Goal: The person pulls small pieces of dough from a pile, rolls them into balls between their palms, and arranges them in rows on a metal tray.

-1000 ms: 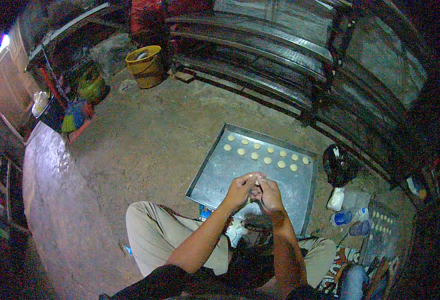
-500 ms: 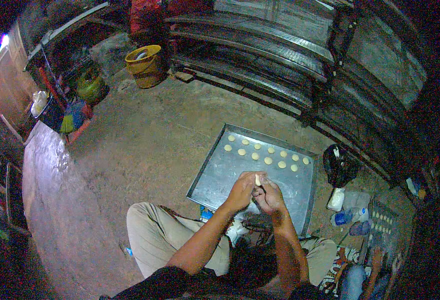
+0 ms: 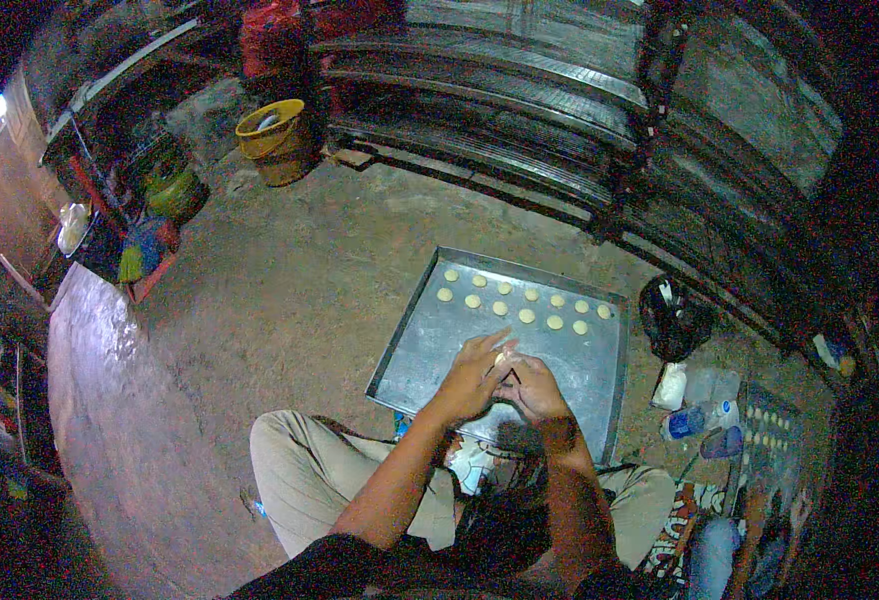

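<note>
My left hand [image 3: 470,381] and my right hand [image 3: 537,388] meet over the near part of a large metal baking tray [image 3: 398,362]. Between their fingers is a small pale piece of dough [image 3: 501,360], mostly covered by the fingers. Both hands are closed around it, the left fingers stretched partly over the top. On the tray's far side lie two rows of small, flat, round dough pieces [image 3: 527,316]. Below my hands, close to my lap, a white rounded thing [image 3: 473,468] is partly hidden by my wrists.
Right of the tray are a black plastic bag [image 3: 674,320], a white packet [image 3: 670,386] and a bottle [image 3: 687,422]. Beyond, another person's arm [image 3: 757,520] reaches beside a second tray [image 3: 772,458] of dough pieces. A yellow bucket [image 3: 278,148] and metal racks [image 3: 500,130] stand at the back.
My hands have shifted slightly left and turned; the left fingers now spread over the dough, which shows less than before. The whole view has moved a little. The other person's hand has moved.
</note>
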The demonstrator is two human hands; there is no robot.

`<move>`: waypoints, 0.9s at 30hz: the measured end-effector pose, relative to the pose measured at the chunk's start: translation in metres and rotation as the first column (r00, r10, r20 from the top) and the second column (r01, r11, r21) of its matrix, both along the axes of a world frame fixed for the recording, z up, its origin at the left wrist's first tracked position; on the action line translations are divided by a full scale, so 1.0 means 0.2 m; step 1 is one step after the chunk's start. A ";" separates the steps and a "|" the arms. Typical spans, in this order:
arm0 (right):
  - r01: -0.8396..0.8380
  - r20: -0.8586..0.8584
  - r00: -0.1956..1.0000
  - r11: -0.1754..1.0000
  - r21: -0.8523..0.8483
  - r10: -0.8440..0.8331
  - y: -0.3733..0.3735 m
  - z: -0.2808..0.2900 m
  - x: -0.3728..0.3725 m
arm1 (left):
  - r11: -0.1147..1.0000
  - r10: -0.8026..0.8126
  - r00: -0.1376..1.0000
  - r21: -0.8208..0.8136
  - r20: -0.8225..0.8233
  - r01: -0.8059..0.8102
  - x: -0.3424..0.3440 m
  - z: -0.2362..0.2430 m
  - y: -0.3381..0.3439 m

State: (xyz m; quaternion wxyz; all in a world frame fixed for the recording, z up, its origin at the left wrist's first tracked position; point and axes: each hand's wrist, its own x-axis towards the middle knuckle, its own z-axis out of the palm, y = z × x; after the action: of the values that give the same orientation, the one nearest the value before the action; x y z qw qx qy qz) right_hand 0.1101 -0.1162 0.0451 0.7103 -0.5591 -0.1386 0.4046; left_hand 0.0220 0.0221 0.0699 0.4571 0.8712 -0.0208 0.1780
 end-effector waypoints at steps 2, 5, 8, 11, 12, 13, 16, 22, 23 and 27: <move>-0.047 0.022 0.999 0.999 -0.017 0.047 -0.01 0.05 -0.01 | 0.993 -0.032 0.997 0.109 -0.063 0.039 -0.01 0.01 0.01; -0.057 0.275 0.958 0.994 -0.097 0.082 -0.03 0.02 0.02 | 0.985 -0.102 0.971 0.112 -0.216 0.128 -0.02 0.08 -0.01; 0.003 0.271 0.963 1.000 -0.028 0.004 -0.04 -0.02 0.05 | 0.966 -0.016 0.980 0.252 -0.197 0.066 -0.01 0.03 -0.01; 0.204 0.062 0.975 0.972 0.119 -0.213 -0.01 0.01 0.02 | 0.990 0.081 0.974 -0.098 -0.211 -0.104 0.01 -0.02 -0.03; 0.275 0.025 0.960 0.952 0.133 -0.280 0.01 0.01 0.01 | 0.959 0.053 0.971 -0.259 -0.232 -0.114 0.02 -0.05 -0.02; 0.276 -0.205 0.950 0.942 0.188 -0.238 -0.02 0.02 0.03 | 0.902 0.021 0.968 -0.413 -0.248 -0.126 0.04 -0.08 -0.01; 0.312 -0.543 0.827 0.922 0.230 -0.145 -0.01 0.09 0.04 | 0.500 -0.093 0.972 -0.854 -0.214 -0.140 0.06 -0.13 -0.01; 0.424 -0.323 0.875 0.894 0.149 -0.361 0.05 0.18 -0.06 | -0.057 -0.190 0.980 -0.995 -0.066 -0.078 0.07 -0.17 -0.09; 0.437 -0.230 0.888 0.887 0.149 -0.399 0.05 0.18 -0.07 | -0.149 -0.202 0.979 -0.988 -0.002 -0.033 0.08 -0.20 -0.09; 0.238 0.615 0.752 0.968 0.082 -0.237 0.11 -0.05 -0.07 | -0.302 -0.190 0.972 -0.950 0.135 0.073 0.08 -0.24 -0.08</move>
State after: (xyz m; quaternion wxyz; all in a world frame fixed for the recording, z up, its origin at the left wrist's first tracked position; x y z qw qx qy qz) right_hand 0.0966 -0.0949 0.0353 0.6700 -0.6744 -0.2919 0.1049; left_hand 0.0390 0.0055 0.0227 0.9863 0.1524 0.0495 0.0387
